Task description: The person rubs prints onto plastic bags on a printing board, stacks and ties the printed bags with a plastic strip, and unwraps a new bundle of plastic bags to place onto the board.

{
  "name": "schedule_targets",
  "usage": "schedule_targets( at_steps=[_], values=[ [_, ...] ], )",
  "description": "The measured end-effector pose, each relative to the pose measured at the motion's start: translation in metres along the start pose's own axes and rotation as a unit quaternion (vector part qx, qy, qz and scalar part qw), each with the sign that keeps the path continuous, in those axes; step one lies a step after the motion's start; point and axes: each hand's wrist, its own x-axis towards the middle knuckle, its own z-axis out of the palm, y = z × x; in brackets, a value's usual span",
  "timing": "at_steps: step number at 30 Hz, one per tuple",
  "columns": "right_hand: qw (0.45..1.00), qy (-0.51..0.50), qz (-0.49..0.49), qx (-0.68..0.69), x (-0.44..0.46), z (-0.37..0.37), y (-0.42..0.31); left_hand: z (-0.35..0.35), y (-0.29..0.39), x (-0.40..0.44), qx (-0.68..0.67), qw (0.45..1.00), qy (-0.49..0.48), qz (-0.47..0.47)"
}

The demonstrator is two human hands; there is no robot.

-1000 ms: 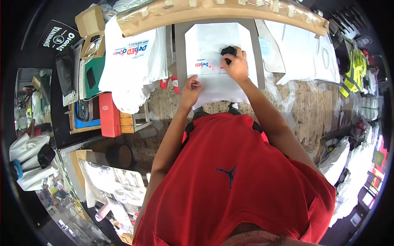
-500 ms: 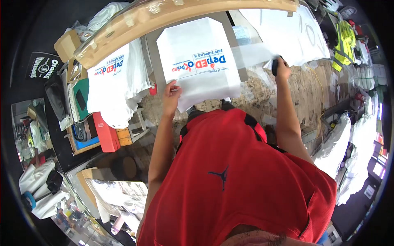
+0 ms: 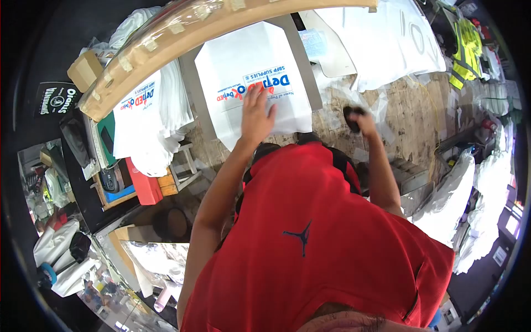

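A white bag point(image 3: 243, 50) printed with blue and red lettering, upside down from my side, lies flat over a grey board point(image 3: 301, 55). My left hand point(image 3: 258, 113) rests on its near part with the fingers spread across the lower print. Off to the right of the board, my right hand point(image 3: 363, 123) is closed around a dark, rounded object point(image 3: 352, 118); motion blur hides what kind it is. A stack of white bags point(image 3: 135, 124) with the same print hangs to the left of the board.
A long taped cardboard piece point(image 3: 182, 36) arches across the far side. White sheeting point(image 3: 387, 44) with black marks covers the far right. A red box point(image 3: 144, 182) and a green board point(image 3: 107, 133) sit at left. A yellow safety vest point(image 3: 467, 52) hangs at right.
My left hand has moved from the bag's near left edge onto its print. My right hand has come nearer with the dark object. The translucent strip beside the board no longer shows.
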Motion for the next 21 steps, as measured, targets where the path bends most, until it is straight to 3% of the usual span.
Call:
schedule_targets(
  at_steps=[1, 4, 6, 7, 9, 11, 13, 14, 15, 16, 17, 18, 19, 20, 21],
  values=[
    [0.998, 0.010, -0.063, -0.010, 0.031, 0.001, -0.018, 0.012, 0.007, 0.012, 0.002, 1.000, -0.001, 0.001],
    [0.945, 0.116, -0.193, -0.239, 0.079, 0.003, -0.119, 0.043, 0.020, 0.040, 0.093, 0.994, -0.051, 0.029],
    [0.908, 0.149, -0.258, -0.294, 0.124, 0.000, -0.127, 0.055, 0.023, 0.046, 0.150, 0.987, -0.054, 0.025],
    [0.872, 0.184, -0.267, -0.366, 0.145, -0.001, -0.125, 0.054, 0.022, 0.045, 0.152, 0.987, -0.056, 0.023],
    [0.873, 0.255, -0.224, -0.350, 0.119, 0.008, -0.157, 0.048, 0.015, 0.049, 0.122, 0.990, -0.073, 0.008],
    [0.891, 0.249, -0.222, -0.309, 0.102, 0.009, -0.156, 0.037, -0.010, 0.043, 0.162, 0.985, -0.062, -0.019],
    [0.969, -0.032, -0.065, -0.235, 0.086, -0.001, -0.139, 0.014, -0.036, 0.030, 0.216, 0.973, -0.035, -0.070],
    [0.906, -0.185, -0.212, -0.316, 0.090, -0.006, -0.100, 0.004, -0.053, 0.016, 0.206, 0.974, 0.000, -0.095],
    [0.792, -0.327, -0.350, -0.379, 0.095, -0.008, -0.067, -0.001, -0.072, -0.002, 0.237, 0.958, 0.028, -0.156],
    [0.858, -0.365, -0.215, -0.292, 0.062, 0.005, -0.079, -0.019, -0.085, -0.023, 0.240, 0.950, 0.082, -0.181],
    [0.897, -0.391, -0.071, -0.196, 0.016, 0.028, -0.097, -0.031, -0.098, -0.048, 0.264, 0.921, 0.093, -0.271],
    [0.936, -0.329, -0.045, -0.116, -0.007, 0.053, -0.083, -0.036, -0.112, -0.075, 0.285, 0.884, 0.104, -0.356],
    [0.964, -0.261, -0.016, -0.036, -0.022, 0.074, -0.069, -0.033, -0.130, -0.105, 0.039, 0.892, 0.173, -0.416],
    [0.972, -0.228, -0.045, -0.025, -0.035, 0.094, -0.076, -0.030, -0.136, -0.131, -0.212, 0.838, 0.228, -0.449],
    [0.978, -0.194, -0.075, -0.015, -0.043, 0.105, -0.081, -0.036, -0.118, -0.148, -0.386, 0.764, 0.195, -0.479]
  ],
)
